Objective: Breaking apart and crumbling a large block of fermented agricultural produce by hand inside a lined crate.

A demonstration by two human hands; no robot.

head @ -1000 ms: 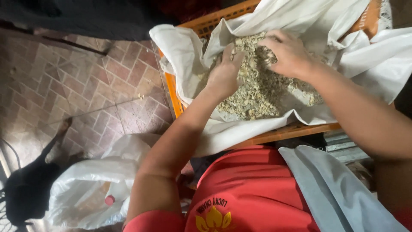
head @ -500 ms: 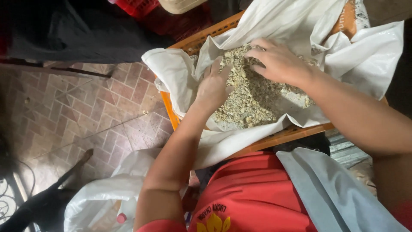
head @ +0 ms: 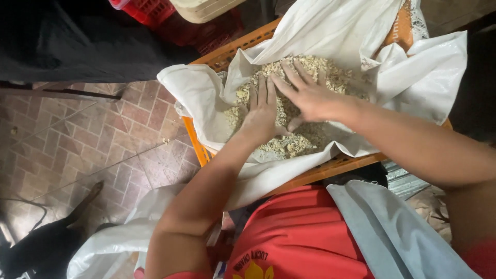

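crumbly stuff (head: 289, 139) sitting in a cloth (head: 361, 36) inside a crate (head: 199, 147), left hand (head: 263, 111) and right hand (head: 310, 98) flat on top, side by side and touching, plastic bag (head: 111, 243) on floor (head: 77, 144) lower left

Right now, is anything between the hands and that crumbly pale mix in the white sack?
Nothing visible. The left hand and right hand both lie flat, fingers spread, directly on the crumbly mix inside the open white sack lining the orange crate.

A large white woven sack (head: 330, 41) is lying open inside an orange plastic crate (head: 330, 168) — its mouth folded back, with an orange printed patch (head: 402, 32) showing at the upper right. A crumpled white plastic bag (head: 111, 243) is sitting on the tiled floor, lower left.
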